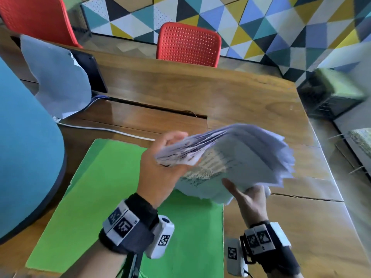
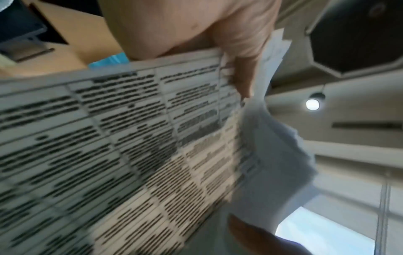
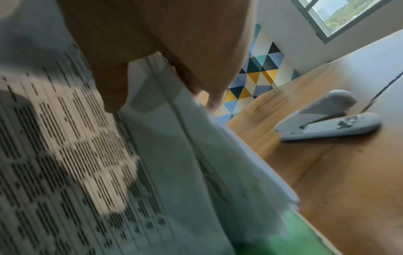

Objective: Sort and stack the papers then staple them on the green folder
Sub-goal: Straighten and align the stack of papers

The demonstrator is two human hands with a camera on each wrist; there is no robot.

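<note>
While both hands work above a brown wooden table (image 1: 230,97), a thick, uneven stack of white printed papers (image 1: 236,157) is held in the air, its sheets fanned and out of line at the edges. From the head view, the left hand (image 1: 160,167) grips the stack's left end, with the thumb on top and the palm beneath. The right hand (image 1: 249,197) holds the near right corner, thumb pressed on the top sheet and fingers curled underneath. Both wrists wear dark straps carrying small white camera units with black-and-white square markers. Below the stack, a flat bright green card folder (image 1: 120,207) lies on the table directly before the person; the papers hang over its far right corner without resting on it. The left wrist view shows the papers (image 2: 109,146) close up, covered in tables of blurred black text, with the left hand (image 2: 218,34) closed around their upper edge. In the right wrist view, the right hand's thumb (image 3: 113,89) lies on the printed sheet, and a grey stapler (image 3: 327,120) sits on the wood to the right, well apart from the stack. Further back in the head view stand two red perforated plastic chairs (image 1: 188,45), a wall of coloured triangles (image 1: 261,21), a blue rounded seat (image 1: 26,147) at the left, and a crumpled pale sheet (image 1: 58,77) leaning against a dark screen.
</note>
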